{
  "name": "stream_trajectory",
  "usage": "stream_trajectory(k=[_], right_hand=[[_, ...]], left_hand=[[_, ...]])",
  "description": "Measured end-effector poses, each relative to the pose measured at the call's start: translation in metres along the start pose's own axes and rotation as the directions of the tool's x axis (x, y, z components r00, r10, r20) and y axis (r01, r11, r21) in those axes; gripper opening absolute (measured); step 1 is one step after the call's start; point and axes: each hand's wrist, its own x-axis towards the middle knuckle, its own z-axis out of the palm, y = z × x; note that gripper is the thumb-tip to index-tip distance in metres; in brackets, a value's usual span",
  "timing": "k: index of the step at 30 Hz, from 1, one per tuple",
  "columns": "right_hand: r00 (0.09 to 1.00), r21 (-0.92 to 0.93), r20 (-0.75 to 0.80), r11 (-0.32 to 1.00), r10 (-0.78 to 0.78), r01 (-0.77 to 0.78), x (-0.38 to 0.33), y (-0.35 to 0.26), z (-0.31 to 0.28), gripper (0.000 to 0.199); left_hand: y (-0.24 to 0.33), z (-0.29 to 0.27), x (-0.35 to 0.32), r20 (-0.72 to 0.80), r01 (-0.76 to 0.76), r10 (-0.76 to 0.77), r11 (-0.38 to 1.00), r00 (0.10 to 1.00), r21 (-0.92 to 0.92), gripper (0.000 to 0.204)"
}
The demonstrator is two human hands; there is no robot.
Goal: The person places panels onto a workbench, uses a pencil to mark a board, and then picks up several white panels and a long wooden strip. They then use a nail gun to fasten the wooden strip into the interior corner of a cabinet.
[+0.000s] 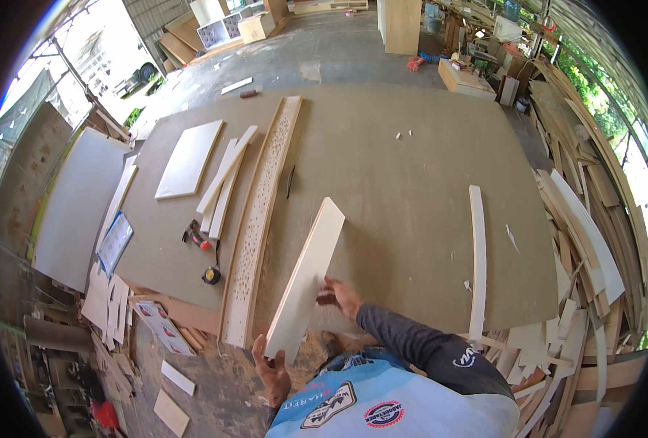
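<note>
- The near end of a pale board (308, 276) is gripped from below by the left hand (271, 374), low in the frame just left of centre; the fingers are closed around the board's lower edge.
- The right hand (340, 296) is laid against the board's right edge, a little above the left hand; the fingertips seem curled onto the edge, though the grip cannot be made out fully at this size.
- The board is held tilted, its far end raised toward the centre of the frame, above the near edge of a large brown worktable (404, 182).
- Just left of the board, a long perforated strip (260, 219) is seen lying on the table, running from lower centre up toward the top.
- Further left, a tape measure (211, 275) and a red-handled tool (194, 235) are found on the tabletop; above them lie narrow white slats (225, 179) and a white panel (189, 158).
- At right of centre, a thin curved white strip (478, 255) lies well apart from the board.
- Offcuts (583, 241) are heaped along the right rim.
</note>
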Motion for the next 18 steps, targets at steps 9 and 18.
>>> stream_trajectory(k=[9, 18], right_hand=[[0.995, -0.372, 0.094, 0.928, 0.040, -0.002, -0.009, 0.044, 0.034, 0.034], [0.993, -0.778, -0.015, 0.625, -0.114, 0.060, 0.013, 0.059, 0.097, 0.025]], left_hand=[[-0.055, -0.078, -0.063, -0.176, 0.254, -0.259, 0.966, 0.950, -0.048, 0.036], [-0.105, -0.103, -0.066, -0.207, 0.323, -0.354, 0.931, 0.912, -0.168, 0.032]])
